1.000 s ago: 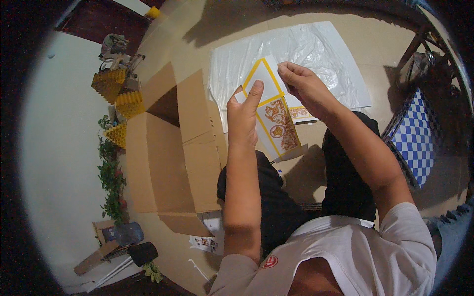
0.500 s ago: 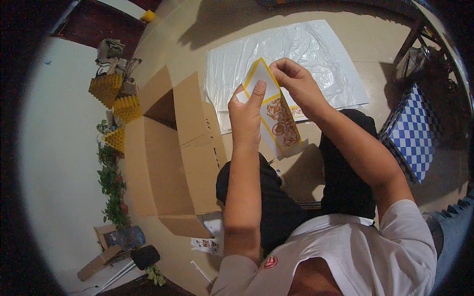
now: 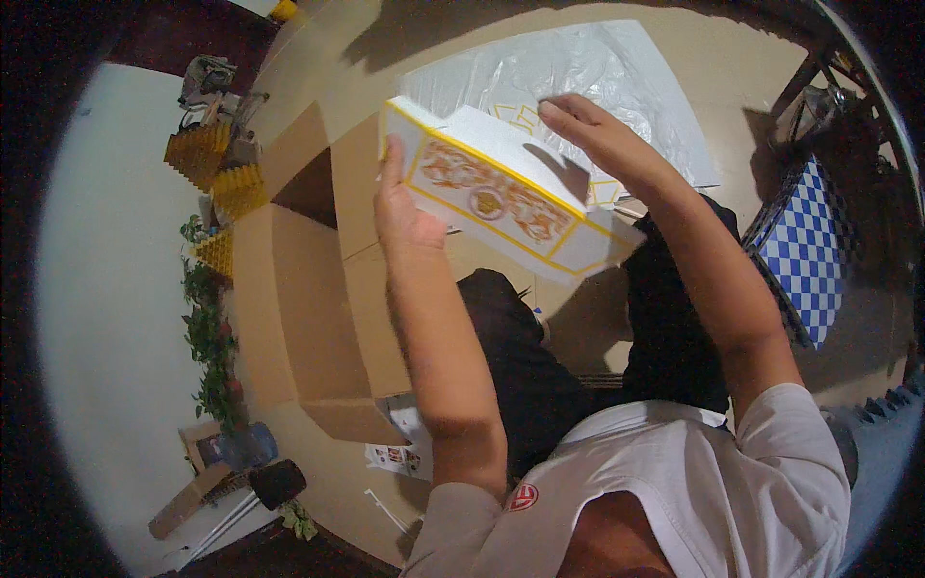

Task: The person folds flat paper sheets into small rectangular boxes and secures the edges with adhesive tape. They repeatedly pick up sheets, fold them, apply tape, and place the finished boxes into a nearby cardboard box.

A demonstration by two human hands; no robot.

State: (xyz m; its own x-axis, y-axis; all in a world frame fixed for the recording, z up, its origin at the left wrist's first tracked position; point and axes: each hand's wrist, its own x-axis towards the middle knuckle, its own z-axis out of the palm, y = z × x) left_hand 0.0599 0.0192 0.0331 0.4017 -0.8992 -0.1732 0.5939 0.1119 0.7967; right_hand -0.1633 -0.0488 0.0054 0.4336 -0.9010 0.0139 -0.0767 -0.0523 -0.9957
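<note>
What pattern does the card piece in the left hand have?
Card piece: brown scrollwork on white, yellow borders; best in head view.

The held printed box (image 3: pixel 487 202) and brown carton (image 3: pixel 313 289) obstruct the white sheet (image 3: pixel 617 58)'s near-left corner; passage lies over floor (image 3: pixel 742 101) beyond its right edge.

A wide fisheye view looks steeply down from the person's head, close above the shirt (image 3: pixel 665 472) at the lower edge, facing past both forearms (image 3: pixel 445 356) to the floor (image 3: pixel 414 48), the wall (image 3: pixel 106 289) curving at left.
</note>
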